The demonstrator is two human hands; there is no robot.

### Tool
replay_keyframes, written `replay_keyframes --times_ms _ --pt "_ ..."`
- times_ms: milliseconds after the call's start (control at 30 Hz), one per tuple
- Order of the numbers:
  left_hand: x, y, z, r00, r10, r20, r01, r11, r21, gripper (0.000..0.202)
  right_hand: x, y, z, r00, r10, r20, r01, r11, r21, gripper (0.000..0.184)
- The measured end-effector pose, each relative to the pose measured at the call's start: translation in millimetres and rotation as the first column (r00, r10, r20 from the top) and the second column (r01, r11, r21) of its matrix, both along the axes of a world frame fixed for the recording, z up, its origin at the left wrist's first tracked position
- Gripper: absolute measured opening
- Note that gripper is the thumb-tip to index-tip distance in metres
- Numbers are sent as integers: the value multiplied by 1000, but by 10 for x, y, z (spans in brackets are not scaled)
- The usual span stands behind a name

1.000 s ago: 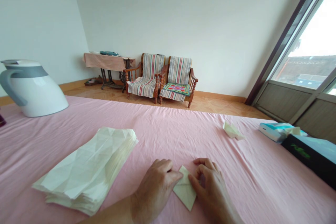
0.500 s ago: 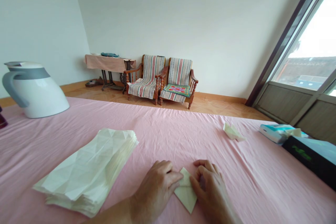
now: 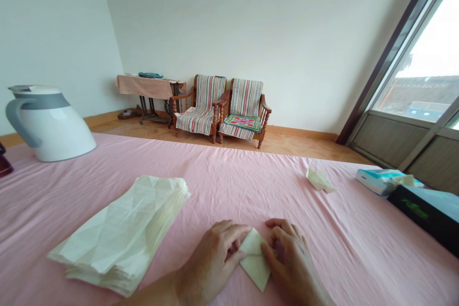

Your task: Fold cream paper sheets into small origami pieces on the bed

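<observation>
A small piece of folded pale-green paper (image 3: 256,267) lies on the pink cloth between my hands, roughly diamond-shaped, with a crease across its middle. My left hand (image 3: 218,256) grips its left edge, the index finger near the top corner and the thumb lower down. On the other side, my right hand (image 3: 292,260) has its thumb pressed on the paper's right edge and its fingers curled. To the left rests a thick stack of creased pale paper sheets (image 3: 125,229). Farther off on the right is a folded paper piece (image 3: 320,180) with raised points.
Pink cloth (image 3: 229,177) covers the table. A white and grey jug (image 3: 59,126) stands at the left. On the right are a blue and white tissue pack (image 3: 378,180) and a black box (image 3: 419,213). Two wooden armchairs (image 3: 201,105) stand beyond the table.
My left index finger has stretched up toward the paper's top corner, and the thumb has separated from it. My right hand has barely moved.
</observation>
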State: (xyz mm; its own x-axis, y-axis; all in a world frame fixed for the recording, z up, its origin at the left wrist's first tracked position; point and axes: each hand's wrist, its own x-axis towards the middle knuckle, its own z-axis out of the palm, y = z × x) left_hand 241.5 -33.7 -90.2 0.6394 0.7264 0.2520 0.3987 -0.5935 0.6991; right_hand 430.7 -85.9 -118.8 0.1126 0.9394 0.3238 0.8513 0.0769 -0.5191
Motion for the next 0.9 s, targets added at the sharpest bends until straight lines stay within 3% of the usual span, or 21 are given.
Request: replay_keyframes --times_ms 467,667,900 --pt "43 -3 23 998 67 13 -65 993 -101 41 38 -2 -22 999 -49 -10 49 998 -30 18" --pt "62 4 19 996 82 -39 -85 995 -59 21 11 3 -11 998 -62 23 63 998 -22 17" --pt "87 0 26 993 73 -91 -71 997 22 16 -16 15 -3 994 -91 68 91 996 -5 16"
